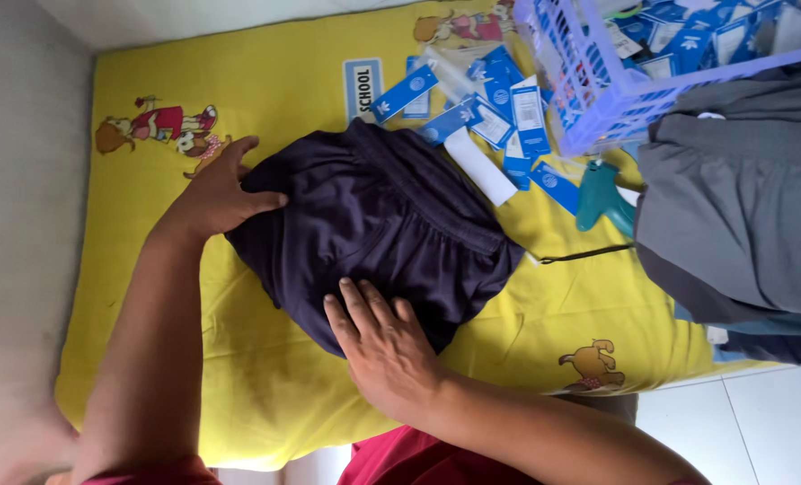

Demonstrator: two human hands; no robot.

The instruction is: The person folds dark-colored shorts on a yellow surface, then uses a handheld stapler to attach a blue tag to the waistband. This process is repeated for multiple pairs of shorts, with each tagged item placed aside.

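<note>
Both hands [301, 278] flat on dk shorts [373, 233] (folded).

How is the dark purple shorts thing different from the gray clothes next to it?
The dark purple shorts lie alone in the middle of the yellow sheet; the gray clothes are stacked in a pile at its edge. Both hands, left hand and right hand, press on the shorts; nothing touches the gray pile. The shorts are folded small; the gray pile looks bigger. Both are soft cloth.
</note>
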